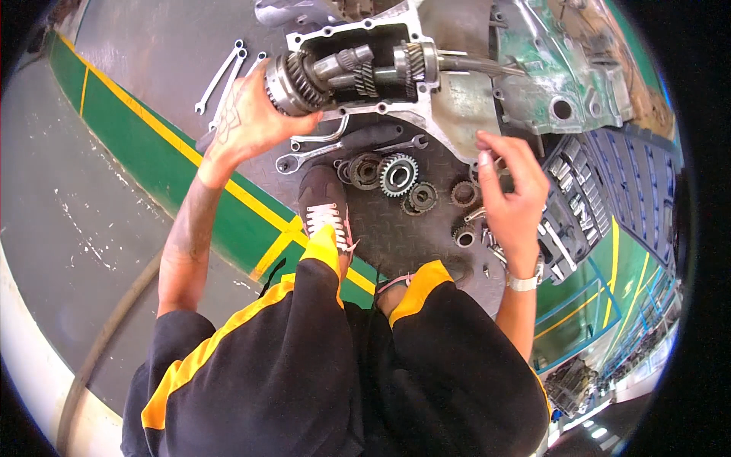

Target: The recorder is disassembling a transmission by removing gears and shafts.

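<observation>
My left hand point(255, 114) is wrapped round the large ringed gear point(298, 84) at the left end of a gear shaft. That shaft point(381, 78), with several helical gears on it, lies across an open metal gearbox housing point(426, 107), and its splined end sticks out to the right. My right hand point(514, 183) is in the air right of the loose gears, fingers loosely bent and apart, with nothing visible in it. Below the housing on the dark floor are a bright toothed gear point(398, 174), a darker gear point(366, 170) and a small ring gear point(421, 197).
Combination wrenches point(221, 76) lie at the upper left. A ratchet point(304, 158) with a dark handle lies near my shoe point(324, 198). At the right are an open socket set case point(579, 190) and a large metal casing point(563, 76). Small parts lie beneath my right hand.
</observation>
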Available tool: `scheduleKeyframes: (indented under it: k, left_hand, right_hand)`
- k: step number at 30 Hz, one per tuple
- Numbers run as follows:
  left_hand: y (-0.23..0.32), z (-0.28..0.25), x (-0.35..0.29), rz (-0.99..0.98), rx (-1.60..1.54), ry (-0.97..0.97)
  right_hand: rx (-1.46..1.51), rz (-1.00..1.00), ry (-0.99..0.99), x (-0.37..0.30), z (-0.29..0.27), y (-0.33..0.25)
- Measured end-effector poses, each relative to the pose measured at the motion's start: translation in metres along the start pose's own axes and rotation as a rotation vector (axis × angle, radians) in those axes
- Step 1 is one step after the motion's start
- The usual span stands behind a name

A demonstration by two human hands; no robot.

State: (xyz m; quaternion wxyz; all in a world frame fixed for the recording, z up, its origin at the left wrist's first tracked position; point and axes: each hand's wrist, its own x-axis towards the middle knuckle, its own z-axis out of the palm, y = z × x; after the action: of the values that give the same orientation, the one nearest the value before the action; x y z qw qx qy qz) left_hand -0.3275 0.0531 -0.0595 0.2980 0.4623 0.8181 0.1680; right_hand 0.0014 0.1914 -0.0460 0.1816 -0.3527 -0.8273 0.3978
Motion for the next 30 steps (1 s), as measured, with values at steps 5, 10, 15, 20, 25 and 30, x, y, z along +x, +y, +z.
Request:
scheduleKeyframes:
  k: [5,10,15,20,25,30]
  left_hand:
    - [-0.032,0.009,0.016,0.120,0.055,0.018]
    - [-0.024,0.006,0.019,0.220,-0.058,0.036]
    - [-0.031,0.000,0.018,0.143,-0.086,0.053]
    - [-0.029,0.000,0.014,0.120,-0.114,0.012]
    - [-0.001,-0.020,-0.007,0.095,-0.229,-0.054]
    - [0.013,-0.027,-0.011,0.304,-0.345,-0.181]
  right_hand:
    - [-0.153,-0.218,-0.071,0.064,-0.012,-0.014]
    - [-0.260,-0.587,-0.327,0.133,0.018,-0.053]
    - [-0.426,-0.728,-0.574,0.168,0.070,-0.066]
    - [-0.429,-0.702,-0.616,0.167,0.099,-0.056]
    - [-0.243,-0.539,-0.644,0.149,0.092,-0.068]
    - [-0.180,-0.457,-0.633,0.143,0.068,-0.078]
